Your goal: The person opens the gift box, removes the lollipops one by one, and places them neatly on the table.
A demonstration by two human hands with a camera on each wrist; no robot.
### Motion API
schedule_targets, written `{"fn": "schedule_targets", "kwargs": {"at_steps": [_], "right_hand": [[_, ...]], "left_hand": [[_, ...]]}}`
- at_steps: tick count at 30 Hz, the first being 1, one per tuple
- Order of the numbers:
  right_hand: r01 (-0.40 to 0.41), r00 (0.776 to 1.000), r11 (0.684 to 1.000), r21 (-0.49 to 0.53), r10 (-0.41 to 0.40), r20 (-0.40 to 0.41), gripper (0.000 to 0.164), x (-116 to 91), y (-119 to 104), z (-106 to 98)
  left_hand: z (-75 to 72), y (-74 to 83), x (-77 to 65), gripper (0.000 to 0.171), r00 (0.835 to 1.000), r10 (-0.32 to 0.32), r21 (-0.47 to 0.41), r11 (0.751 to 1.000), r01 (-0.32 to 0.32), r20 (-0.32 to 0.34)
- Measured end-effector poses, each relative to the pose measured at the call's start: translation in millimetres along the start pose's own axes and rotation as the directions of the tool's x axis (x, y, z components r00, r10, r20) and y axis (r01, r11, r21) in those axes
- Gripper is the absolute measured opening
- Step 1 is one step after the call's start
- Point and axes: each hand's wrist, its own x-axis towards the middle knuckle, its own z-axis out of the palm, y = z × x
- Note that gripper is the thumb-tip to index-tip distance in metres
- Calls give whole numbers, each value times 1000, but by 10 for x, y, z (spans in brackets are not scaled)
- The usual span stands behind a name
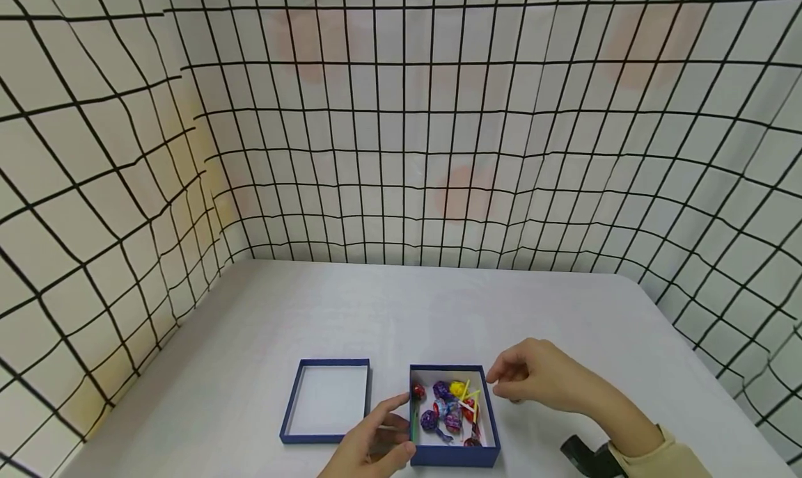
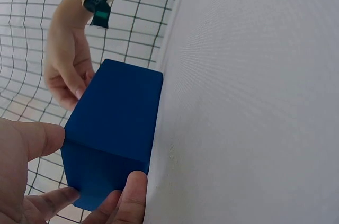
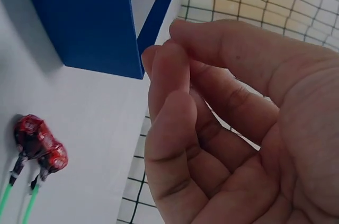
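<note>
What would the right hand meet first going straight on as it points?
Probably the blue box, on its right side, though the right hand might pass above it; depth is unclear.

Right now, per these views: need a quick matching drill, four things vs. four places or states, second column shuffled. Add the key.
Things:
1. Left hand
2. Shallow blue-rimmed tray
3. Yellow-wrapped candy
4. Right hand

Places and states:
A. Flat on the table, white inside up
B. Beside the right wall of the blue box
C. Touching the box's left side
D. Inside the box, toward its far wall

Pairs: 1-C, 2-A, 3-D, 4-B
</note>
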Motion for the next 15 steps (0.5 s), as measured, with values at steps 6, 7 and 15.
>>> {"fn": "schedule_targets", "kwargs": {"at_steps": [6,7,15], "right_hand": [[-6,998,999,-37,8,54,4,137,-118,18],[-8,998,999,-43,10,62,4,158,-129,24],[15,994,996,-89,-5,107,4,290,-143,66]], "left_hand": [[-3,-11,2,63,1000,12,-11,1000,-12,1],[-3,-12,1,63,1000,14,-13,1000,-14,1],[3,-20,-4,63,1000,9,-31,999,-9,-2]]}}
